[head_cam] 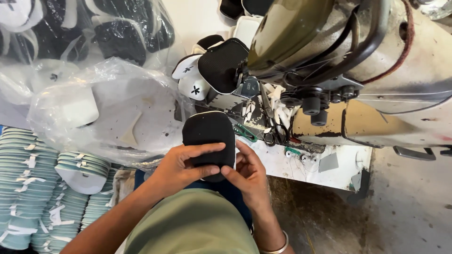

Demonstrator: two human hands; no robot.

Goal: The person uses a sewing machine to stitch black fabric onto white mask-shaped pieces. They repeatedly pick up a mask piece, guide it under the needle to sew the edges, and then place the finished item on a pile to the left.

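Both my hands hold a black oval fabric piece (208,131) with a thin white edge, just in front of my chest. My left hand (181,164) lies across its near end, fingers over the top and thumb beneath. My right hand (247,171) pinches the same end from the right. The far end of the piece points toward the sewing machine (358,51). More black and white pieces (207,70) marked with small crosses lie stacked beside the machine's head.
Clear plastic bags (108,108) of black and white pieces fill the upper left. Stacks of pale green curved parts (28,183) stand at the left. Scissors (273,134) and a green tool (245,132) lie on the white machine table (329,174). Bare floor lies to the right.
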